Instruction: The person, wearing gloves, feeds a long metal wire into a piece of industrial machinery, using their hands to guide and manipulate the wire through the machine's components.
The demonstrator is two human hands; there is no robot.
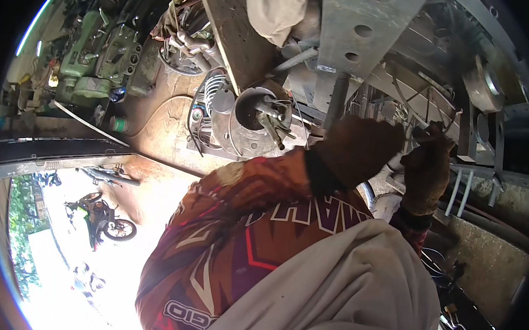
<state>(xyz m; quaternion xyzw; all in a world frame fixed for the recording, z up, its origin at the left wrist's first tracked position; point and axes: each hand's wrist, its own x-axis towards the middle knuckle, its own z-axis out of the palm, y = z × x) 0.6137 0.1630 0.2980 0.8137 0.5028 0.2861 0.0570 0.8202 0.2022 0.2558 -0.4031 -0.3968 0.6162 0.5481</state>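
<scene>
**Two gloved hands at work on a thin metal piece under the grey frame**

At the far left stand green machine bodies on the workshop floor, and lower a parked motorcycle is seen outside in bright light. Nearer the middle lies a round silver metal housing with a dark opening, with cooling fins beside it — it is well apart from both hands.

The left hand, in a dark brown work glove, is curled into a loose fist just beside the right one; if it grips something, I cannot tell, because the back of the glove hides the fingers. The right hand, also gloved, is pressed together around a thin grey metal rod-like piece, which stands out above its knuckles, close under the perforated grey steel frame.

I judge that the step in hand is fitting or turning this small piece in the machine. The next move probably calls for a steady grip and small, careful force, since space there is narrow and wires run near.

The piece looks slim, dull and partly hidden — its exact shape is not clear.
</scene>
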